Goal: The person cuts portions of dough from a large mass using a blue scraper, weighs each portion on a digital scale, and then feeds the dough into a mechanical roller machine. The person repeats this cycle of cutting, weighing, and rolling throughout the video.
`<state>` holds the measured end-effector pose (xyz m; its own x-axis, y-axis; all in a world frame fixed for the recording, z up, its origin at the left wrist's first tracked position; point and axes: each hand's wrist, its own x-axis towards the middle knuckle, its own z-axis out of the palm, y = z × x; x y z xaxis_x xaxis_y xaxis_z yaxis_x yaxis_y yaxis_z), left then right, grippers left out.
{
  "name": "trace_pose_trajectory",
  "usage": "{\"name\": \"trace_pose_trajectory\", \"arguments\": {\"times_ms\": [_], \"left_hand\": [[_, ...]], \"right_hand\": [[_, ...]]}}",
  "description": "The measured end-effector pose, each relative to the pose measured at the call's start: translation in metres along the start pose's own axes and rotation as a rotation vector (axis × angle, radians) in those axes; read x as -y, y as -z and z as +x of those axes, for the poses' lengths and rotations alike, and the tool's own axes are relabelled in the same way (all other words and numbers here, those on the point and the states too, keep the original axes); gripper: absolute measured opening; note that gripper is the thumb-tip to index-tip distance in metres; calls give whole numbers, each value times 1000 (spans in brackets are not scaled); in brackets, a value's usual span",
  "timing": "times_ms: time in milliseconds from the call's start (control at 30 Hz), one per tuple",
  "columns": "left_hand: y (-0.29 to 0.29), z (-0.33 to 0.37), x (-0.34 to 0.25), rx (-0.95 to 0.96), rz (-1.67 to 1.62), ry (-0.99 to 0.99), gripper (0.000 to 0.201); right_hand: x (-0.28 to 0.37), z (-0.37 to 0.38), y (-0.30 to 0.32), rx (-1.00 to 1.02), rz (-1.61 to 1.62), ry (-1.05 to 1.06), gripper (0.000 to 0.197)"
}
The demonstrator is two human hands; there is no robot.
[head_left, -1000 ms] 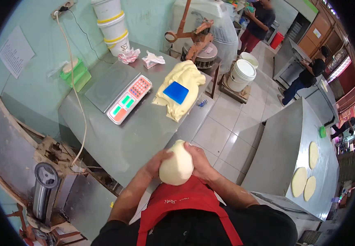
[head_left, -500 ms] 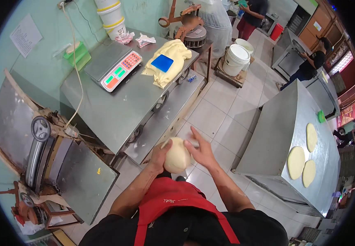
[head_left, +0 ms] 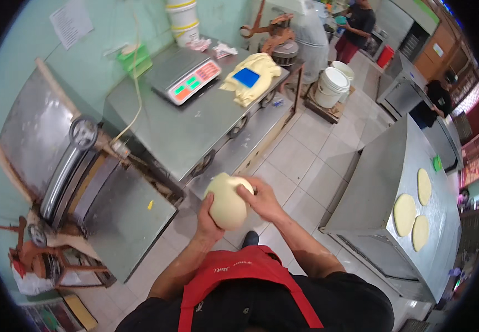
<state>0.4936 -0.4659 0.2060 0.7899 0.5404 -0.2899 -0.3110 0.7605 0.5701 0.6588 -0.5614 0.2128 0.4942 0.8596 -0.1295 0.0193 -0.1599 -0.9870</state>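
1. At the left, a roller machine [head_left: 62, 177] stands with its metal tray [head_left: 126, 221] just to the left of your forearm, clear of your fingers.
2. Your left hand [head_left: 207, 222] cups the near-left flank of the dough, thumb laid along its side; the other fingers are mostly hidden beneath, so I can't tell whether they are spread.
3. The dough ball [head_left: 227, 206] sits up in the air between your palms, over the floor and beyond your apron [head_left: 242, 260] — touching both hands, neither one nearer. Its faint long axis seems to run away from you. It looks pale cream, smooth and plump, with a lighter fold at the upper right.
4. Your right hand [head_left: 264, 200] takes that upper-right edge — thumb pressed on top, fingers curled around the far side, apparently pinching the fold.
5. Farther right, three flat dough pieces [head_left: 404, 214] lie on a metal table [head_left: 438, 238], well apart from you.
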Motion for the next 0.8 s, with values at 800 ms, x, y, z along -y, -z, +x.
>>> {"name": "trace_pose_trajectory", "arguments": {"times_ms": [800], "left_hand": [[282,-178,-316,-225,115,-304,48]], "right_hand": [[88,37,-476,394,383,-387,74]]}}
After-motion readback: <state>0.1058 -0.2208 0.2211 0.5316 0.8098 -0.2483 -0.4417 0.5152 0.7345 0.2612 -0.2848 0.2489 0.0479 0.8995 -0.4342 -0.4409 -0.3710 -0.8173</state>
